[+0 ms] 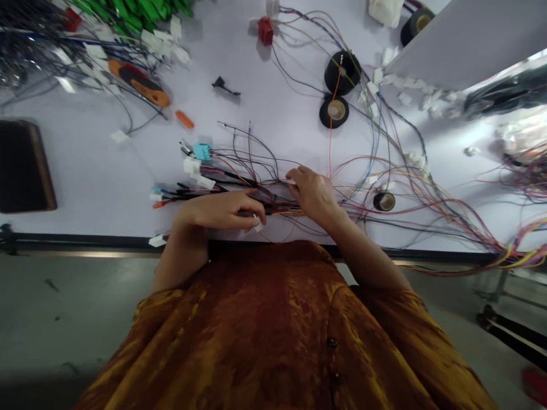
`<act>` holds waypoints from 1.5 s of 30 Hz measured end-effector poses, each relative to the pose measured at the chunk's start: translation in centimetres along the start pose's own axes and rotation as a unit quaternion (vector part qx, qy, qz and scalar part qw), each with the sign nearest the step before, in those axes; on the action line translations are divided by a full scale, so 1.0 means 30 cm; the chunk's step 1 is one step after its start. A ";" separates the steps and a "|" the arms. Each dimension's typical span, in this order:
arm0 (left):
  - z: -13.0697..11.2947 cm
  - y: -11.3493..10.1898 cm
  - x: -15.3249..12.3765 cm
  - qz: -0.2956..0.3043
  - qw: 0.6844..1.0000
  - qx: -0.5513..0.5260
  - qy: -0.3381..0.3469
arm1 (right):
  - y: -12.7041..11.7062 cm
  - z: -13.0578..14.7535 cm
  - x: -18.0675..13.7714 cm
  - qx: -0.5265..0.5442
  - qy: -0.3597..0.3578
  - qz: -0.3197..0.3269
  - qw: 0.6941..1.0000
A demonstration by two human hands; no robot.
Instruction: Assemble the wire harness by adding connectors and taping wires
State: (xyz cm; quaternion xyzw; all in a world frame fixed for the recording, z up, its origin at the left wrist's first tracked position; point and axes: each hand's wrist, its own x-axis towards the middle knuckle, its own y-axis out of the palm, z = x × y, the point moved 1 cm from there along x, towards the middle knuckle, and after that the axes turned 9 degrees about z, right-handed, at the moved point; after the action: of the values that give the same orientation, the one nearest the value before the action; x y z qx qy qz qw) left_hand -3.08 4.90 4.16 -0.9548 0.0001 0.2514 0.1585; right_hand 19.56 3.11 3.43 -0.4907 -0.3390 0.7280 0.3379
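A wiring harness (pixel 282 208) of thin red, black and yellow wires runs across the front of the table. Over its left part lies my left hand (pixel 226 210), fingers curled on the wires, a small white label (pixel 258 223) at the fingertips. Farther right, my right hand (pixel 315 192) pinches a wire with a small white label (pixel 290 181); the exact grip is partly hidden by the fingers. Left of both hands are a light-blue connector (pixel 202 151) and a white connector (pixel 192 165) on wire ends. Loose wires with metal terminals (pixel 249 128) fan out behind the hands.
Black tape rolls (pixel 342 72) stand at the back, and a smaller roll (pixel 384 200) lies right. A red connector (pixel 265 31), an orange-handled cutter (pixel 139 82), green parts (pixel 132 12) and a phone (pixel 25 165) lie around. The table's front edge (pixel 106 245) is close to my body.
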 end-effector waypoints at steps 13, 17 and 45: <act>-0.006 0.003 0.004 -0.006 1.000 -0.002 0.017 | -0.016 0.004 -0.027 0.018 -0.059 0.014 0.998; -0.008 0.000 -0.006 -0.007 0.999 -0.027 0.030 | -0.015 0.027 -0.009 0.012 -0.060 0.033 0.998; 0.021 0.083 -0.036 -0.377 0.910 -0.007 -0.175 | 0.164 0.049 -0.205 0.166 -0.170 -0.053 0.970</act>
State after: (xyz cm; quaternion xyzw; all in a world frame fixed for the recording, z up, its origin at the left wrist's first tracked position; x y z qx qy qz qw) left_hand -4.52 2.65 3.41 -0.8257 -0.3892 0.3358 0.2323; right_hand 19.19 -4.87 2.78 -0.2778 -0.2912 0.8282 0.3900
